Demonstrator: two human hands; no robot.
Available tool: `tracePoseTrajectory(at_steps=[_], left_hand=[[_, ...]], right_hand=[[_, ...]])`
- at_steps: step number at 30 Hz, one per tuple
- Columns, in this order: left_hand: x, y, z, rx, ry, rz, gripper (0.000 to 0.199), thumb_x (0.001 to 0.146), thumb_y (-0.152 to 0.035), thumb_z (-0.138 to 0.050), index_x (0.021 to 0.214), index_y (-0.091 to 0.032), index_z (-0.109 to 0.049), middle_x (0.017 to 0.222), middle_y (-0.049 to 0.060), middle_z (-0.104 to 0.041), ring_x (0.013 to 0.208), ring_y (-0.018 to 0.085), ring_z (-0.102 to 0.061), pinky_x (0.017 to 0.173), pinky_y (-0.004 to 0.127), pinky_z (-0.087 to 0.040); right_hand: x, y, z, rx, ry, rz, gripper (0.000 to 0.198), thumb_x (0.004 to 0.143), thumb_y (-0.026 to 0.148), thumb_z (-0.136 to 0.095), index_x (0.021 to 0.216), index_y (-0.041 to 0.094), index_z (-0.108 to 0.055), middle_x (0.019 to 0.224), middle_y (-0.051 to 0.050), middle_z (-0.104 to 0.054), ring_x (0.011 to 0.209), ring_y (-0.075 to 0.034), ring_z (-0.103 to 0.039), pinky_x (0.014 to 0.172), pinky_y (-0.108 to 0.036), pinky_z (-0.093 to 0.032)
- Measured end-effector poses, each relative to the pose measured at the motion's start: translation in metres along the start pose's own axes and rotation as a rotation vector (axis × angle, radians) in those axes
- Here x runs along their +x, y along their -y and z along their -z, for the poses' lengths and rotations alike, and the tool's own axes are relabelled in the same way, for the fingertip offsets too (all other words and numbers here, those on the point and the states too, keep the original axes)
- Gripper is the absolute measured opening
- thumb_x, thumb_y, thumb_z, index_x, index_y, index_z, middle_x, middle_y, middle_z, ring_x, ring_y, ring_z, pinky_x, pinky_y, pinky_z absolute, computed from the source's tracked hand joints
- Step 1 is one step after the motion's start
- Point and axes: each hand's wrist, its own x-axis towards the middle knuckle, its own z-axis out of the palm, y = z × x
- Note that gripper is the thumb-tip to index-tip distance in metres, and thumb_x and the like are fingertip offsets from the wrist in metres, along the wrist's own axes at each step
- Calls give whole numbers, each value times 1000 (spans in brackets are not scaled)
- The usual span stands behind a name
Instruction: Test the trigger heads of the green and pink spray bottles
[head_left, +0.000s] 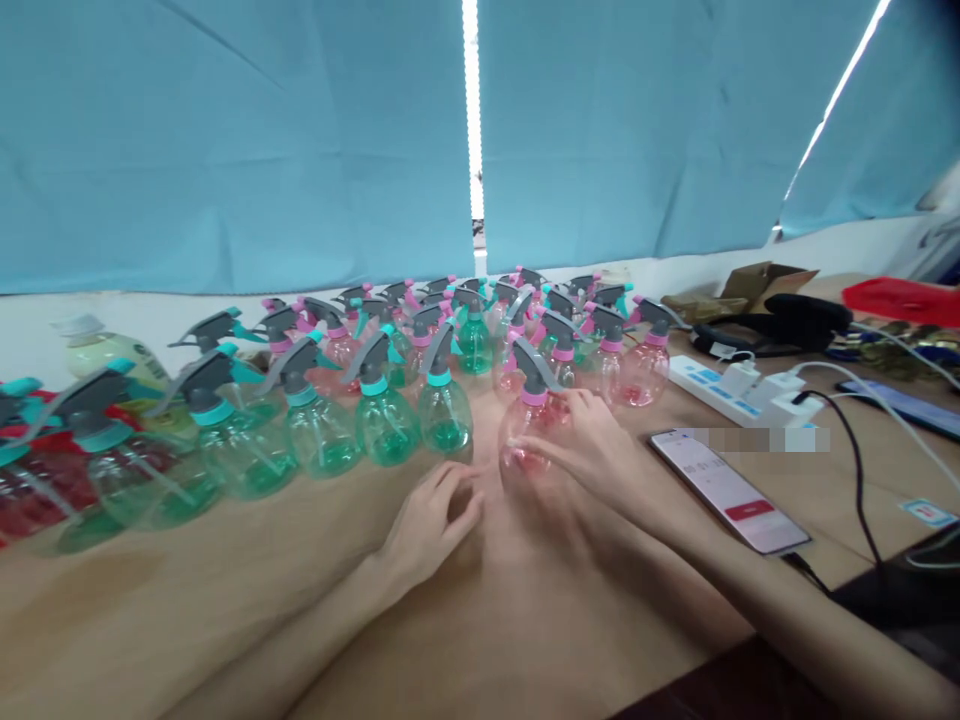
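My right hand [589, 440] is wrapped round the body of a clear pink spray bottle [517, 455] with a pink collar and grey trigger head, upright on the table. Resting low over the tabletop, my left hand [435, 515] has its fingers loosely curled and apart, with nothing visible in them. Just beyond it stands a green spray bottle [445, 415] with a turquoise collar. More green bottles [386, 425] line up to the left. Behind the held bottle, pink bottles [645, 370] and green ones crowd together in rows.
A phone [731, 490] lies face up on the table [337, 640] at right, near a white power strip [712, 390] with plugged-in chargers and trailing cables. Black headphones [780, 325] and an open cardboard box [765, 285] sit behind. Blue curtains [300, 150] hang at the back.
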Motion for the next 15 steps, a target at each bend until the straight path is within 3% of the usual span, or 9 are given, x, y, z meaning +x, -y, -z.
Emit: tracePoseTrajectory(at_steps=[4,7,12,15], left_hand=[[7,-12,-4,-106,-80,68,22,91,-31,-49,109,-20,-52,112,6,-60,105,21,-57,93,40,-47],[17,-26,-7,-166,-144,60,28,89,-32,-52,113,-19,-49,117,8,-57,112,22,-54,98,43,-44],[32,-52,5,-300,-208,61,58,79,-32,-65,130,-19,-39,134,12,-48,124,25,-47,104,44,-40],[35,-67,20,-363,-216,38,64,78,-33,-65,134,-21,-37,136,12,-48,122,26,-50,103,45,-40]], right_hand=[[-2,-13,10,193,133,59,69,70,56,-70,124,19,-48,122,-14,-58,114,-31,-54,92,-48,-45],[-2,-14,6,314,243,99,62,75,47,-69,126,20,-47,123,-13,-59,112,-28,-57,93,-45,-45],[-26,10,-6,197,136,120,59,73,40,-71,123,17,-50,111,-12,-60,102,-29,-58,86,-47,-46],[-44,31,-10,87,142,168,58,67,44,-74,116,20,-54,102,-10,-59,98,-32,-56,80,-49,-47]])
